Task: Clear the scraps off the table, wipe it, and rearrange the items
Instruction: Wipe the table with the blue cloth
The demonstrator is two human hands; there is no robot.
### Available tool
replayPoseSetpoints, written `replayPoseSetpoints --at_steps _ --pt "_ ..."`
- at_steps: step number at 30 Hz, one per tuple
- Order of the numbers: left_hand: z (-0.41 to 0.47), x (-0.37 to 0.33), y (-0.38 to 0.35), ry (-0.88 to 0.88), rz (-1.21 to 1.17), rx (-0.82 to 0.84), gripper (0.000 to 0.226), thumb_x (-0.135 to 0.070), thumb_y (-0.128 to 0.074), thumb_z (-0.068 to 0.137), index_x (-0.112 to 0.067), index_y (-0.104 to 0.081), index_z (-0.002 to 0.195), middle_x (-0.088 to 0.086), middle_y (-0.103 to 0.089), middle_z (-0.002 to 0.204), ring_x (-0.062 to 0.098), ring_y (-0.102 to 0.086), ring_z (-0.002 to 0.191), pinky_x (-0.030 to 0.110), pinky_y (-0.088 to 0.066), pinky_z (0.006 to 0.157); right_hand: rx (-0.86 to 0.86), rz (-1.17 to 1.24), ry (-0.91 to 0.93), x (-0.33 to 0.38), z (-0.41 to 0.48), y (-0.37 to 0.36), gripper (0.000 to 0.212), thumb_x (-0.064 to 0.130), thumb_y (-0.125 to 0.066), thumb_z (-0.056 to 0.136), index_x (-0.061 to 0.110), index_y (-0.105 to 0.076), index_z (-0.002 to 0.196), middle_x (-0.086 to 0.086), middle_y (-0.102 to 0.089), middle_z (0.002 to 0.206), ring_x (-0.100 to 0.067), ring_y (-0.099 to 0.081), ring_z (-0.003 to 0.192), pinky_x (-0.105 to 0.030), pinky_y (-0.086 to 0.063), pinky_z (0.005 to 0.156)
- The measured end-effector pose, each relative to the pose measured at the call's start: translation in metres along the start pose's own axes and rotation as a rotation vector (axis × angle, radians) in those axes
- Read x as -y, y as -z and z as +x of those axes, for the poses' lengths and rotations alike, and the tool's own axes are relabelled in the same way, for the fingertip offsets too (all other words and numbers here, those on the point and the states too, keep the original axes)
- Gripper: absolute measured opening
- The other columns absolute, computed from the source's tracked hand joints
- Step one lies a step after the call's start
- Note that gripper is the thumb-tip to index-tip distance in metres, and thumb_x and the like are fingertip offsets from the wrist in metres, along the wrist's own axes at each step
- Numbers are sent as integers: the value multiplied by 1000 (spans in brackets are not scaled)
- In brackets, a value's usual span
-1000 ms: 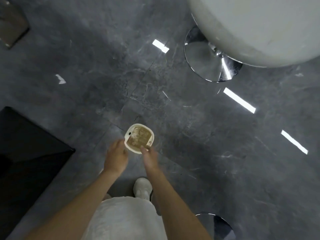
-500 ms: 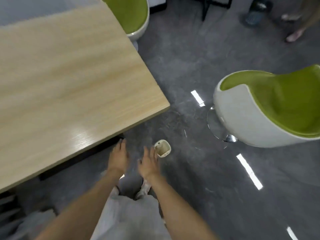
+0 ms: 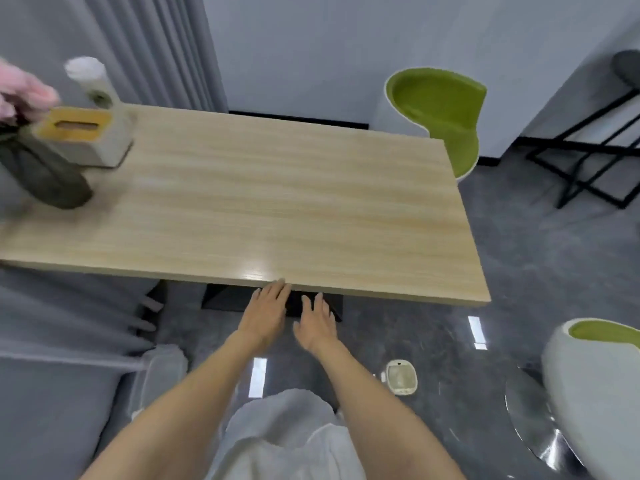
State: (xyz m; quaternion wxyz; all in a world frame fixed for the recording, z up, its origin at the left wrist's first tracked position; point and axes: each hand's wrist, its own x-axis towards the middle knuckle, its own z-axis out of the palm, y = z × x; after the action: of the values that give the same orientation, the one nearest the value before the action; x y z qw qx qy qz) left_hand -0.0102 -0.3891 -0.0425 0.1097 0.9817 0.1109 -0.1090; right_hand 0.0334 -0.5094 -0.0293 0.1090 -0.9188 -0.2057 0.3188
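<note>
A light wooden table [image 3: 277, 202] fills the middle of the view. At its far left stand a dark vase [image 3: 45, 174] with pink flowers, a tissue box [image 3: 83, 140] with a wooden lid, and a white bottle [image 3: 91, 81]. My left hand [image 3: 266, 310] is open, its fingertips at the table's near edge. Just below that edge, my right hand [image 3: 317, 320] is open too, holding nothing. A small white bin [image 3: 401, 376] holding scraps stands on the floor to the right of my right arm.
Green and white shell chairs stand at the far right corner [image 3: 440, 112] and at the near right [image 3: 595, 382]. A grey sofa [image 3: 62, 341] lies to the left. A black metal rack [image 3: 595, 157] stands far right. The floor is dark grey.
My hands let go of the small white bin on the floor and rose to the table's near edge. My view lifted from the floor to the tabletop.
</note>
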Motion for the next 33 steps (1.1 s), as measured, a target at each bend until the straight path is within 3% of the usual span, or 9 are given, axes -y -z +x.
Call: replayPoseSetpoints --at_steps 3,8,16,21,25,33 --pt "-38 65 29 133 0 -86 60 -17 -40 99 -14 -12 152 6 -6 160 23 -10 147 40 -13 118 11 -94 142 76 -5 -4 64 26 -40 99 14 -7 152 -18 4 158 -31 -3 146 -45 -10 119" --pt "-118 172 43 465 -85 -195 61 -24 -41 99 -17 -13 153 7 5 160 27 4 148 45 3 118 83 -325 376 188 -5 -33 62 28 -41 99 13 -12 151 -19 -1 158 -33 -10 145 -45 -15 118" --pt "-251 270 -28 1073 -385 -220 61 -18 -42 97 -18 -18 152 5 3 161 24 -1 148 46 -3 118 371 -739 731 321 -12 -157 63 31 -45 96 12 -16 150 -18 -4 158 -33 -19 141 -41 -22 115" --pt "-293 303 -124 1365 -598 -125 63 -18 -48 95 -15 -18 151 9 5 160 27 -10 146 40 -16 117 538 -873 806 346 23 -260 62 28 -47 96 13 -18 148 -15 -14 154 -34 -24 137 -42 -26 111" --pt "-290 323 -218 1593 -792 -175 59 -18 -50 92 -16 -30 147 10 -9 159 32 -20 141 44 -25 112 646 -930 810 345 62 -340 59 24 -50 94 14 -24 146 -14 -18 153 -34 -26 136 -41 -28 109" --pt "-222 342 -398 1631 -1073 -117 58 -17 -46 96 -18 -24 149 5 -2 160 27 -9 145 42 -18 115 737 -978 830 308 173 -488 57 19 -51 93 20 -27 144 -10 -32 143 -32 -34 132 -42 -33 107"
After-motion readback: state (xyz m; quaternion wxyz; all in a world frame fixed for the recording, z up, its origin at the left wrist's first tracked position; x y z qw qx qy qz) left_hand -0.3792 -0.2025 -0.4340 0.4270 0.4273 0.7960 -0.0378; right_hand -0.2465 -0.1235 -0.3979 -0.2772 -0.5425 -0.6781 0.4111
